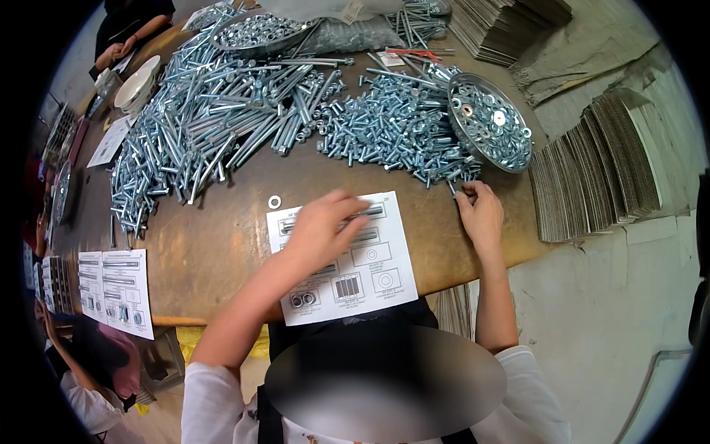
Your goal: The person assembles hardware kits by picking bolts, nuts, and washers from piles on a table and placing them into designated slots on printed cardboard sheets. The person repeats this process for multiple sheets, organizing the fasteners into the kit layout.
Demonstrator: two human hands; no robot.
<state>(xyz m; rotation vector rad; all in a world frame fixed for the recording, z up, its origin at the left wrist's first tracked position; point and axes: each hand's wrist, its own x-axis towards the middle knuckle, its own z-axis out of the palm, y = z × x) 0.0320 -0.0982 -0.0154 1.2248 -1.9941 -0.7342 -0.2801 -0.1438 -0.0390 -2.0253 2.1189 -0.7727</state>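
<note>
A white printed sheet (347, 307) with outlined drawings of hardware lies at the table's front edge. My left hand (322, 229) hovers over its upper part, thumb and fingers apart. Under and beside that hand, a long metal bolt (376, 211) shows along the top outline, partly covered by my fingers. My right hand (482, 211) is at the front edge of the pile of short bolts (399, 122), its thumb and fingertips pinched on a short bolt (452, 190). A single flat washer (274, 202) sits on the table just beyond the sheet's upper left corner.
A large heap of long bolts (214, 111) spreads at the back left. Metal bowls hold washers (492, 126) at the right and nuts (259, 31) at the back. Stacked cardboard (599, 170) stands on the right. More printed sheets (115, 288) and co-workers are at the left.
</note>
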